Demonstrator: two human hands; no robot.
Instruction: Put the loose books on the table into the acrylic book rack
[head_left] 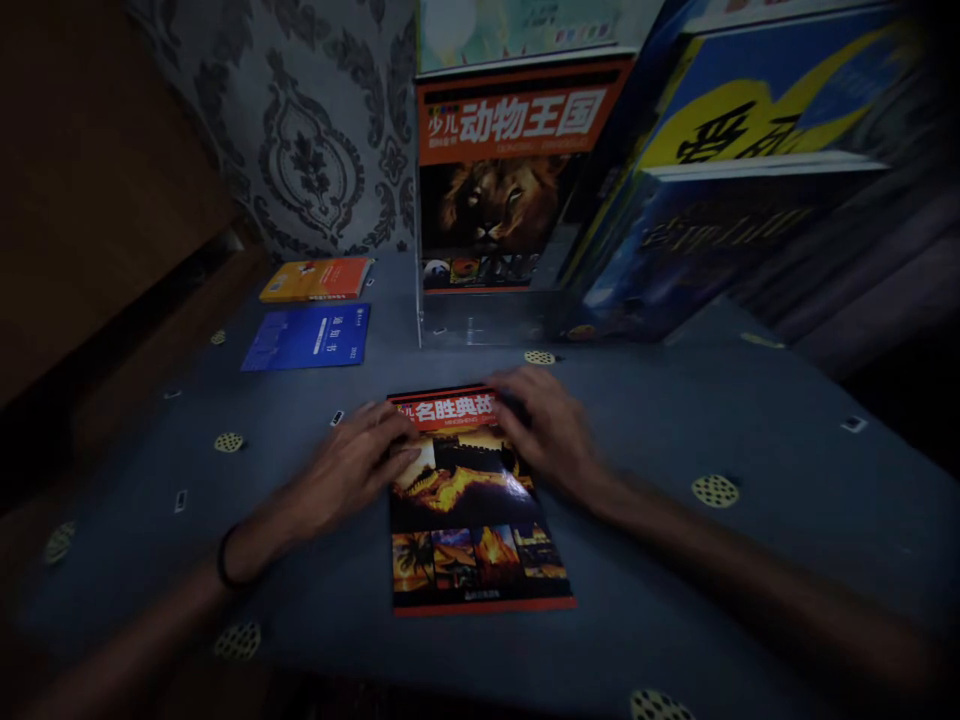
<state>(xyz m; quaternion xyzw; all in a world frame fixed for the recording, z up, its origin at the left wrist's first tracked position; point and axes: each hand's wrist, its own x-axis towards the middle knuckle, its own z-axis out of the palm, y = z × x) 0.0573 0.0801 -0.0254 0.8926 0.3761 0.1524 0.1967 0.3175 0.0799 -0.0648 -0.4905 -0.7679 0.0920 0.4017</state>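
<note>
- From where I stand: landmark book (469, 500) lies flat on the table (322, 620), cover up, bottom edge toward the person.
- Hands apart, book between them. Left hand (366, 448) has its fingers over the upper left edge; right hand (544, 425) is at the upper right corner. Can't tell if either grips or just rests (dim, bit blurred).
- Step in hand, as I'd judge: steadying or squaring the book. Best done with light, even pressure from both sides; a harder push from one would likely twist it.
- Cover looks glossy (bright glare near the right edge), so probably slick; flat fingers should beat fingertips.
- If lifting, better to get fingertips under both edges first; corners could bend otherwise.
- Clear stand (446, 325) with the lion book (491, 225) is just beyond; wise to keep knuckles off it.
- Blue booklet (304, 338) lies off to the left, well apart from the book.
</note>
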